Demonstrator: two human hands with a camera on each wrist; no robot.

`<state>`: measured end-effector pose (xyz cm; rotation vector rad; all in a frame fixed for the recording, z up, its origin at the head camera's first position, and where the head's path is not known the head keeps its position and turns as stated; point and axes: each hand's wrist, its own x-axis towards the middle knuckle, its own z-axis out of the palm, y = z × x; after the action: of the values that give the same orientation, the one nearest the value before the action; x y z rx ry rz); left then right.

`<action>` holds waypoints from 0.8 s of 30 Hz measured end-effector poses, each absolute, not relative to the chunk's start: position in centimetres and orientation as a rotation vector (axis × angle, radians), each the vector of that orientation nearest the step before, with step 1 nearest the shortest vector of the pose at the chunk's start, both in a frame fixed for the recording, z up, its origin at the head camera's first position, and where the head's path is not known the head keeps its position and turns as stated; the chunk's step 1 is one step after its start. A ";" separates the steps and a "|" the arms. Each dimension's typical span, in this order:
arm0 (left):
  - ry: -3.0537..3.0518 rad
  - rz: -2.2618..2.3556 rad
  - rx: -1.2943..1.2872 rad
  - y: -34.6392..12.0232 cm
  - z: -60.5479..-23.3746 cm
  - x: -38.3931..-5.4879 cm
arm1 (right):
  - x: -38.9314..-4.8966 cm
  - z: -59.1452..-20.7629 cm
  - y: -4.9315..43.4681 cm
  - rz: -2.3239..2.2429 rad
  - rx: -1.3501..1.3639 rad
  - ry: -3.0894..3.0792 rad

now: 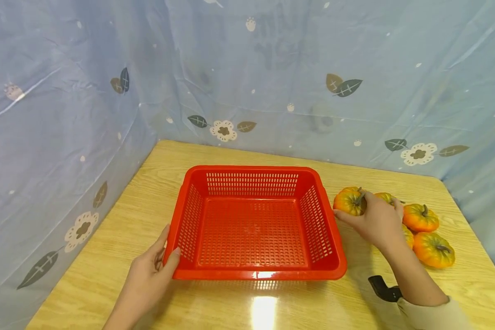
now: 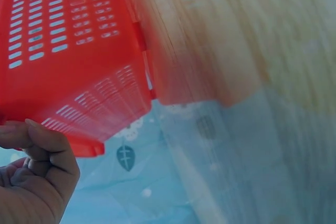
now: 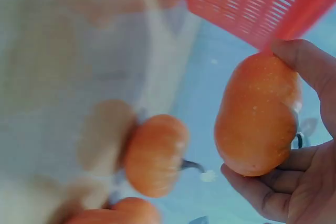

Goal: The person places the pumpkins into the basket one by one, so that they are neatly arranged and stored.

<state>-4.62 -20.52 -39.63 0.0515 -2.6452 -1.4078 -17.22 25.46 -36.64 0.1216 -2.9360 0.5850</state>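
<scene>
A red plastic basket with slotted walls stands on the wooden table. At its left rim, my left hand grips the edge, thumb on top and fingers curled beneath; the left wrist view shows those bent fingers against the red rim. My right hand holds a small orange pumpkin between thumb and fingers, beside the basket's right wall. In the right wrist view this pumpkin is raised off the table. More pumpkins sit right of that hand, some partly hidden by it.
A black curved piece shows by the right wrist, next to a light sleeve. Blue patterned cloth hangs behind and to both sides of the table. Inside the basket, the perforated floor is bare.
</scene>
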 end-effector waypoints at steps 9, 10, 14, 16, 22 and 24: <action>-2.644 -1.410 0.067 -20.7 -39.4 -4.5 | -20.3 -32.3 23.3 0.770 0.129 -2.886; -2.641 -1.422 0.066 -20.7 -39.4 -4.6 | -20.6 -31.8 22.9 0.795 0.130 -2.890; -2.645 -1.436 0.071 -20.7 -39.4 -4.6 | -21.7 -29.9 20.7 0.907 0.193 -2.920; -2.648 -1.432 0.073 -20.7 -39.4 -4.7 | -22.2 -29.1 19.3 0.922 0.240 -2.927; -2.655 -1.429 0.067 -20.6 -39.4 -4.8 | -23.7 -28.0 15.2 0.900 0.404 -2.919; -2.655 -1.432 0.060 -20.5 -39.5 -4.8 | -24.2 -28.0 13.9 0.905 0.462 -2.916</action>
<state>-4.80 -20.51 -39.49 0.0604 -2.6547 -1.4323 -24.18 13.86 -27.98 0.4622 -2.9159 0.9047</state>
